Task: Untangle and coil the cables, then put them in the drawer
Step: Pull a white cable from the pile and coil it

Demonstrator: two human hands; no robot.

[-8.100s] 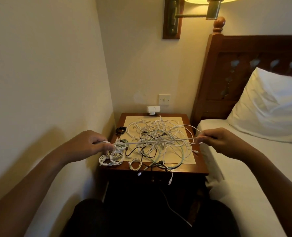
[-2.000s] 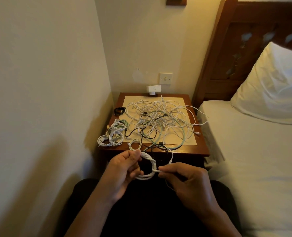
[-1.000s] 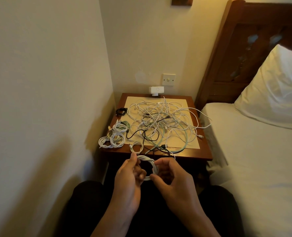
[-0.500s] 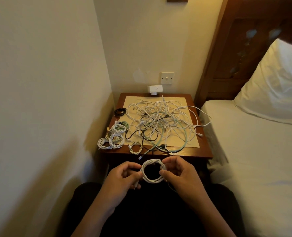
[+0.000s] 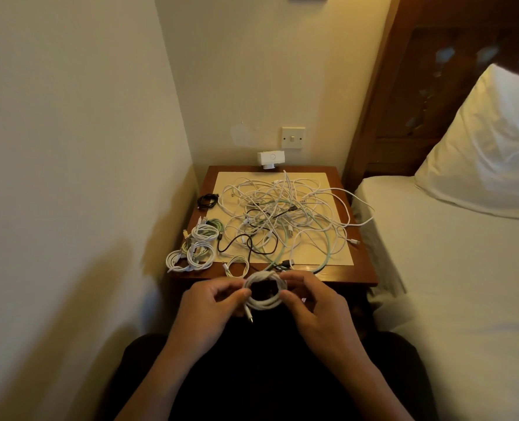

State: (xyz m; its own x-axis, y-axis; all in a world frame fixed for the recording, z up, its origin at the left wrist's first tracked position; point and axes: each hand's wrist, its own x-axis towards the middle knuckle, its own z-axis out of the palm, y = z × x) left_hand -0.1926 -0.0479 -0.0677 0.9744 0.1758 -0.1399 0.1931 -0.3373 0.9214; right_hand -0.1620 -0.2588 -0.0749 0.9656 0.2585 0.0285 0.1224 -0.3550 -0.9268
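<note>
I logged a wooden table (image 5: 355, 275) in the corner, with a cream mat (image 5: 319, 180) on top. A white box (image 5: 271, 158) sat at its back edge, under a wall switch (image 5: 293, 137). The bed (image 5: 449, 268) lay just beside it on the right, with a pillow (image 5: 489, 147) near the dark headboard (image 5: 404, 101).

Cream wall (image 5: 69, 147) close on my left, meeting a second wall (image 5: 252, 71) ahead in a corner. Wooden nightstand (image 5: 364, 268) before me, pale mat (image 5: 337, 253) on top. Switch (image 5: 293, 137) above it. To my right: dark carved headboard (image 5: 434, 86), white-sheeted bed (image 5: 449, 284), pillow (image 5: 489, 147). Warm, dim light.
</note>
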